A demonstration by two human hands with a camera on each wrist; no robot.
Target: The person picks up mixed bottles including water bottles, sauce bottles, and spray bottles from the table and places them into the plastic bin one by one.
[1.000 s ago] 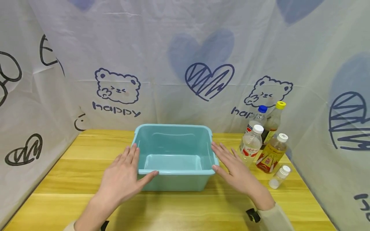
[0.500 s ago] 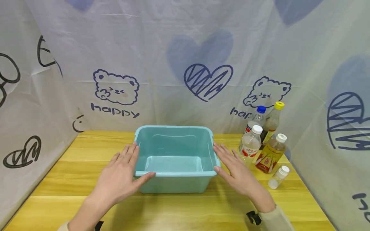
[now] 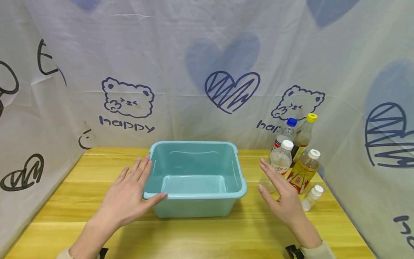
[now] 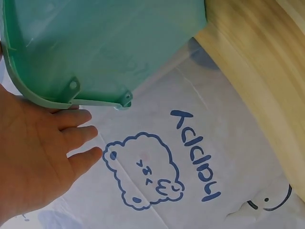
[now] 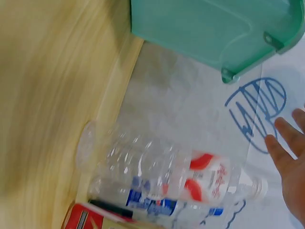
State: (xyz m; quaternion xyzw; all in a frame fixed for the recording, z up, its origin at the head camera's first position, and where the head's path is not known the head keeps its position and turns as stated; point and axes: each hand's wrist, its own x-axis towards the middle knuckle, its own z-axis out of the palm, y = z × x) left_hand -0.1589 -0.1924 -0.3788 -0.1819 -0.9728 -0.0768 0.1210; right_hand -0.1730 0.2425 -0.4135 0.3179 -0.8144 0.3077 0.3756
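A light teal plastic basin (image 3: 194,208) stands upright on the wooden table in the head view, with nothing inside. At its left rim is my left hand (image 3: 124,199), fingers straight and the thumb over the front left corner. In the left wrist view the fingers of that hand (image 4: 33,152) lie by the basin's rim (image 4: 57,102). My right hand (image 3: 286,199) hovers apart from the basin, fingers extended and holding nothing. Just behind it stands a clear plastic bottle (image 3: 280,158) with a white cap, partly hidden by the hand.
Right of the basin stand a blue-capped bottle (image 3: 286,133), a yellow-capped bottle (image 3: 306,133) of dark liquid, a yellow-labelled bottle (image 3: 304,172) and a small white-capped bottle (image 3: 312,197). A printed cloth (image 3: 181,108) hangs behind the wooden table (image 3: 194,235).
My right hand has left the basin's right rim and moved right, toward the bottles. My left hand has shifted slightly left along the rim. The basin stays about where it was.
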